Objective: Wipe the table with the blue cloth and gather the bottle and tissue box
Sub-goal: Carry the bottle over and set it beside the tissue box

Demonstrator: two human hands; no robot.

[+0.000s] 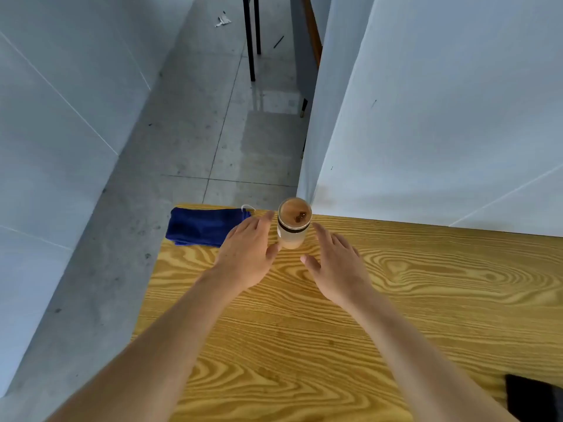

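Note:
A frosted bottle (pixel 293 227) with a wooden lid stands upright near the far edge of the wooden table (pixel 411 300). A folded dark blue cloth (pixel 199 226) lies at the table's far left corner, partly over the edge. My left hand (pixel 248 257) hovers open just left of the bottle, its thumb close to the bottle's base and its fingers over the cloth's right end. My right hand (pixel 336 269) is open just right of the bottle, fingers spread, apart from it. No tissue box is in view.
A white wall (pixel 441 117) rises along the table's far edge on the right. Grey concrete floor (pixel 195 141) lies beyond and left of the table. Black furniture legs (pixel 251 38) stand far off. A dark object (pixel 533 400) sits at the table's near right corner.

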